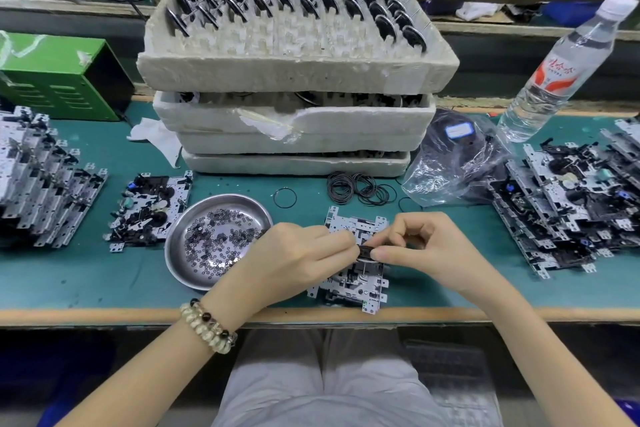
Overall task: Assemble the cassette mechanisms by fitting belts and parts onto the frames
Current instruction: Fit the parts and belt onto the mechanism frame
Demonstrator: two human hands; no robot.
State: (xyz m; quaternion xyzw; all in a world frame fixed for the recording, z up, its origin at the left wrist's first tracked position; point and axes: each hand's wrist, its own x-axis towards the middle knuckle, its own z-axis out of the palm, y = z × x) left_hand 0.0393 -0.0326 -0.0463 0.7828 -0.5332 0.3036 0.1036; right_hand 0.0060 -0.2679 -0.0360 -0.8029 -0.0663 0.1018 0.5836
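Bare mat (310, 205) between dish (194, 213) and belts (360, 188)

Head-worn view, looking forward-down, close over workbench (104, 274)

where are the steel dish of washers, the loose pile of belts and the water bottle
steel dish (201, 210): head view, bare inner wall on its far side
pile of belts (341, 188): head view, the dense left coil
water bottle (557, 74): head view, the red and white label

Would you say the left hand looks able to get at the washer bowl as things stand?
Probably, once freed: the washer bowl lies beside the left hand with nothing between, but that hand pinches a black wheel.
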